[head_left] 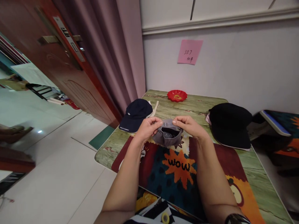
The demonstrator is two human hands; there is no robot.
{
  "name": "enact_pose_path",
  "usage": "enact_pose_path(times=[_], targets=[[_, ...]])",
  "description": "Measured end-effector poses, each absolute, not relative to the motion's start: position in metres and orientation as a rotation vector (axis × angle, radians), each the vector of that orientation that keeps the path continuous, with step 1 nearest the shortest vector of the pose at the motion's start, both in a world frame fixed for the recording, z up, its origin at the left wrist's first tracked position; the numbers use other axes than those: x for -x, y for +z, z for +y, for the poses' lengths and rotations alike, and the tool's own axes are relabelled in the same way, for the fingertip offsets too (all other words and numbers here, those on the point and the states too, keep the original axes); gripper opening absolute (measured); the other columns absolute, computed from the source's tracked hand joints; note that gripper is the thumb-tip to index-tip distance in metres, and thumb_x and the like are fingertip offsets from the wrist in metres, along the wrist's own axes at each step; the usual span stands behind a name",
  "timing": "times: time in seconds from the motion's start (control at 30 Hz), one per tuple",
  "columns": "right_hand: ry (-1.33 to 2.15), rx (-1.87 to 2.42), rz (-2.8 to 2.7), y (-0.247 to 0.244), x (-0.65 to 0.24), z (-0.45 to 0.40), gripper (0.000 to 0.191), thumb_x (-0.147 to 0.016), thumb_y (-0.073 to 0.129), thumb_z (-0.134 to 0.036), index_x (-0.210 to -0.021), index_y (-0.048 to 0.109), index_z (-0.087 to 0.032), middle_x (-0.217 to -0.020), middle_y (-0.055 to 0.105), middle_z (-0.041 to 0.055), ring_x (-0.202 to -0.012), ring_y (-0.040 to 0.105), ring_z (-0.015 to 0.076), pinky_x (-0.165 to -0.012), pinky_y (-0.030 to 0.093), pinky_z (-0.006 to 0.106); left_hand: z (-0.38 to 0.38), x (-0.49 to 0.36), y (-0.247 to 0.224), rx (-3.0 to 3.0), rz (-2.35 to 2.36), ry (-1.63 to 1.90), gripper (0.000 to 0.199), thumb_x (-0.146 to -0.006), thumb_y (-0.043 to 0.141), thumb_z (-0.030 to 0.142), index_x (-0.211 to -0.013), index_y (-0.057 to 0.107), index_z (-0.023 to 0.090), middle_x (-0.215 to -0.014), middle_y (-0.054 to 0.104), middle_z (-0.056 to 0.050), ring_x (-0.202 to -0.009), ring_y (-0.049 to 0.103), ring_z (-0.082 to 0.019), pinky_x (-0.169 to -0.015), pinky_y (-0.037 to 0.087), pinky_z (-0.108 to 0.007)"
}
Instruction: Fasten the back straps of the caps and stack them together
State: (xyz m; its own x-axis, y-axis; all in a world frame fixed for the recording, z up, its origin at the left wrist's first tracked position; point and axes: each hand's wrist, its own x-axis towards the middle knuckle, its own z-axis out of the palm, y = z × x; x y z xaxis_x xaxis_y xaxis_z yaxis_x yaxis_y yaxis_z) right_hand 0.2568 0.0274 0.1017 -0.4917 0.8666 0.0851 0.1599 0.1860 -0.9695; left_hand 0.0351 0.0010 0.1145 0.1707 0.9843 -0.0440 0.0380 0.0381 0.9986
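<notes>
A grey baseball cap [166, 137] is held up over the colourful mat, its dark inside and back opening facing me. On its left edge, my left hand [150, 126] pinches the fabric between thumb and fingers. The opposite edge is gripped by my right hand [187, 124], thumb on top. Just beyond my left hand lies a navy baseball cap [137, 112] with small white lettering on its brim. A black cap [230, 124] sits to the right of my right hand, with something pale pink showing at its edge.
Under my arms, a patterned mat [158, 168] covers part of the green wood-grain table [109, 147]. A red scalloped dish [177, 95] stands at the back. Pink paper [190, 52] is stuck to the wall. To the left are a curtain [112, 46] and an open wooden door [77, 77].
</notes>
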Motion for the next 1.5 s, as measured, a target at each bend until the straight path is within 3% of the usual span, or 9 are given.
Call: enact_pose_path(times=[0.3, 0.47, 0.63, 0.8, 0.93, 1.0, 1.1, 1.33, 1.5], targets=[[1.318, 1.006, -1.779, 0.104, -0.266, 0.026, 0.040, -0.084, 0.065, -0.056, -0.075, 0.062, -0.016, -0.064, 0.045, -0.0041, -0.059, 0.036, 0.0103, -0.056, 0.027, 0.024, 0.012, -0.036, 0.107, -1.437, 1.123, 0.970, 0.032, -0.075, 0.074, 0.042, -0.090, 0.071, 0.013, -0.053, 0.050, 0.005, -0.044, 0.040, -0.007, -0.046, 0.030, -0.020], [1.234, 1.006, -1.759, 0.101, -0.266, 0.030, 0.042, -0.087, 0.061, -0.057, -0.071, 0.057, -0.018, -0.064, 0.043, -0.0039, -0.060, 0.036, 0.0109, -0.056, 0.028, 0.025, 0.027, -0.044, 0.114, -1.795, 1.124, 1.138, 0.015, -0.077, 0.069, 0.027, -0.085, 0.073, 0.015, -0.080, 0.065, -0.002, -0.068, 0.056, -0.012, -0.062, 0.042, -0.023], [1.090, 1.003, -1.705, 0.105, -0.266, 0.030, 0.039, -0.089, 0.060, -0.055, -0.076, 0.060, -0.018, -0.067, 0.048, -0.0025, -0.063, 0.041, 0.0121, -0.059, 0.033, 0.025, 0.045, -0.038, 0.117, -2.007, 1.147, 1.046, 0.020, -0.083, 0.064, 0.028, -0.095, 0.074, 0.016, -0.091, 0.069, -0.005, -0.077, 0.061, -0.015, -0.070, 0.046, -0.026], [1.424, 1.038, -1.954, 0.101, -0.274, 0.031, 0.044, -0.070, 0.082, -0.049, -0.099, 0.071, -0.019, -0.079, 0.063, -0.0006, -0.069, 0.052, 0.0138, -0.063, 0.042, 0.025, 0.055, -0.022, 0.126, -2.272, 1.212, 0.716, 0.015, -0.085, 0.064, 0.027, -0.089, 0.076, 0.020, -0.090, 0.070, -0.004, -0.084, 0.063, -0.018, -0.077, 0.045, -0.028], [1.551, 1.051, -2.040, 0.098, -0.281, 0.032, 0.037, -0.071, 0.080, -0.051, -0.083, 0.072, -0.017, -0.073, 0.063, 0.0004, -0.068, 0.055, 0.0144, -0.064, 0.044, 0.026, 0.058, -0.011, 0.140, -2.372, 1.241, 0.698, 0.013, -0.079, 0.072, 0.034, -0.075, 0.072, 0.021, -0.099, 0.070, -0.005, -0.094, 0.060, -0.021, -0.081, 0.044, -0.030], [1.458, 1.009, -1.961, 0.097, -0.283, 0.031, 0.035, -0.076, 0.077, -0.051, -0.079, 0.070, -0.017, -0.073, 0.062, 0.0004, -0.069, 0.054, 0.0145, -0.066, 0.043, 0.027, 0.059, -0.007, 0.144, -2.223, 1.125, 0.732, 0.021, -0.080, 0.071, 0.039, -0.073, 0.069, 0.019, -0.092, 0.068, -0.005, -0.088, 0.060, -0.019, -0.077, 0.044, -0.028], [1.288, 0.929, -1.688, 0.099, -0.282, 0.029, 0.036, -0.081, 0.072, -0.054, -0.078, 0.066, -0.019, -0.073, 0.060, 0.0006, -0.069, 0.053, 0.0151, -0.065, 0.041, 0.027, 0.059, -0.004, 0.149, -1.822, 0.942, 0.741, 0.031, -0.083, 0.067, 0.048, -0.077, 0.065, 0.017, -0.072, 0.060, 0.000, -0.065, 0.054, -0.013, -0.063, 0.040, -0.023], [1.303, 0.873, -1.190, 0.130, -0.271, 0.026, 0.046, -0.069, 0.080, -0.059, -0.068, 0.054, -0.021, -0.056, 0.046, -0.0046, -0.046, 0.034, 0.0088, -0.045, 0.027, 0.023, 0.065, -0.009, 0.172, -1.289, 0.805, 0.864, 0.043, -0.066, 0.085, 0.049, -0.069, 0.060, 0.014, -0.059, 0.056, 0.003, -0.049, 0.046, -0.006, -0.050, 0.036, -0.019], [1.356, 0.865, -1.115, 0.145, -0.266, 0.025, 0.044, -0.069, 0.080, -0.059, -0.075, 0.060, -0.021, -0.062, 0.058, -0.0018, -0.051, 0.050, 0.0113, -0.049, 0.042, 0.025, 0.066, -0.010, 0.176, -1.097, 0.719, 0.828, 0.042, -0.063, 0.088, 0.044, -0.078, 0.068, 0.010, -0.070, 0.069, -0.005, -0.059, 0.062, -0.012, -0.058, 0.049, -0.022]])
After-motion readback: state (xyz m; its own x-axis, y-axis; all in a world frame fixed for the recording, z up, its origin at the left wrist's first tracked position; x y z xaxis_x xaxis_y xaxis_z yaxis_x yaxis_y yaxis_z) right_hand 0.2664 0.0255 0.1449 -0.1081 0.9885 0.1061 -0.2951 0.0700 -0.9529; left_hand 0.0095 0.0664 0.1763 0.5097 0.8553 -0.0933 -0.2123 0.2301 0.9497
